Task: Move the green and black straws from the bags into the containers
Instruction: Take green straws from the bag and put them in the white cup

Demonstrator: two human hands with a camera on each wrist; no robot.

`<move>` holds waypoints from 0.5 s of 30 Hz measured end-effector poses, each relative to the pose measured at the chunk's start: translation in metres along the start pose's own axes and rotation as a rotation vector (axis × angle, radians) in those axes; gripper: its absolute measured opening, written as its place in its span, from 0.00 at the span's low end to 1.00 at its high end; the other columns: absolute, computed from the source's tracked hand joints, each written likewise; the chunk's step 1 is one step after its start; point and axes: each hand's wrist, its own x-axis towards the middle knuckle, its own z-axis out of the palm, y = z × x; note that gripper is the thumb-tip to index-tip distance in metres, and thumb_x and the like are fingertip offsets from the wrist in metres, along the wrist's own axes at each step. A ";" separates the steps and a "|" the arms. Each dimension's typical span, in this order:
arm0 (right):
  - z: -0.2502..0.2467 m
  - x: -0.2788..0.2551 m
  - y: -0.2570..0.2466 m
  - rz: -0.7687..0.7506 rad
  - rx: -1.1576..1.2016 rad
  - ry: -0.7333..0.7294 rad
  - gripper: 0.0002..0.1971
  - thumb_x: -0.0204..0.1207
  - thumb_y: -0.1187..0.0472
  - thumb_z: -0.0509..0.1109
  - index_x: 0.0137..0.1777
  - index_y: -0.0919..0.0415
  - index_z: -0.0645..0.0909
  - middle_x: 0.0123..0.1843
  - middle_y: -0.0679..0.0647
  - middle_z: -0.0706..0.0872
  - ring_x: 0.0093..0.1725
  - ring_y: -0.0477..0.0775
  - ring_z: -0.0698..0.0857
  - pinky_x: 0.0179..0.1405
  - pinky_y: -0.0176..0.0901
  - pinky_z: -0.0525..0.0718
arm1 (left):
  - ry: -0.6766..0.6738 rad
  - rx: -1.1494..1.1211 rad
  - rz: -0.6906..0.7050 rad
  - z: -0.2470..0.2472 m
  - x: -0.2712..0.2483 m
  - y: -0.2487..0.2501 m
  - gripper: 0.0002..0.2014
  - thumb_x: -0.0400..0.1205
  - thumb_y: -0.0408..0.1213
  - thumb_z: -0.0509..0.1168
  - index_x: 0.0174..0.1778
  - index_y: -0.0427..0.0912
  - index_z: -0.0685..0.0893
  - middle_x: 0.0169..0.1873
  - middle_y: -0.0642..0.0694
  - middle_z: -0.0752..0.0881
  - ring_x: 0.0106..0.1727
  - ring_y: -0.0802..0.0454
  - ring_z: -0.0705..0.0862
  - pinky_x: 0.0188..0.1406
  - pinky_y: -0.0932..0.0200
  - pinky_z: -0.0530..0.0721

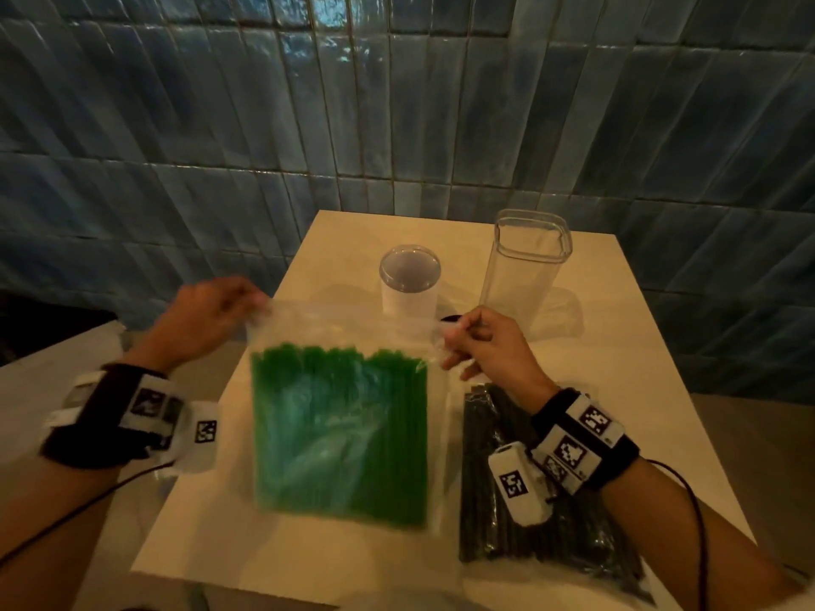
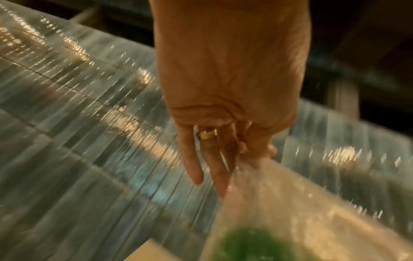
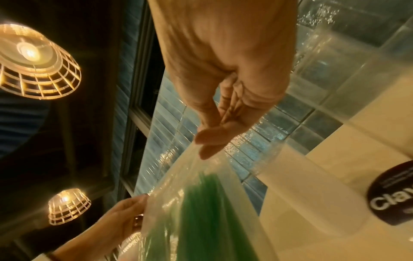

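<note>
A clear plastic bag (image 1: 344,324) full of green straws (image 1: 339,429) is held up over the white table (image 1: 617,346). My left hand (image 1: 207,310) pinches its top left corner and my right hand (image 1: 480,341) pinches its top right corner. The left wrist view shows my left hand (image 2: 223,150) pinching the bag (image 2: 279,203). In the right wrist view my right hand (image 3: 214,137) grips the bag edge above the green straws (image 3: 201,211). A bag of black straws (image 1: 498,500) lies on the table under my right wrist. A round container (image 1: 410,280) and a taller square container (image 1: 525,266) stand behind.
A blue tiled wall (image 1: 397,103) rises right behind the table. A lower pale surface (image 1: 39,390) sits to the left of the table. A black round label (image 3: 393,194) lies on the table beside the containers. Lamps (image 3: 33,61) hang overhead.
</note>
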 end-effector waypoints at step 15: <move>0.010 0.003 0.063 0.726 0.077 -0.236 0.19 0.78 0.70 0.67 0.65 0.63 0.66 0.50 0.62 0.85 0.42 0.58 0.86 0.42 0.54 0.89 | -0.782 -0.152 0.064 0.150 -0.083 0.050 0.08 0.78 0.48 0.65 0.46 0.49 0.84 0.44 0.54 0.85 0.49 0.52 0.84 0.45 0.68 0.77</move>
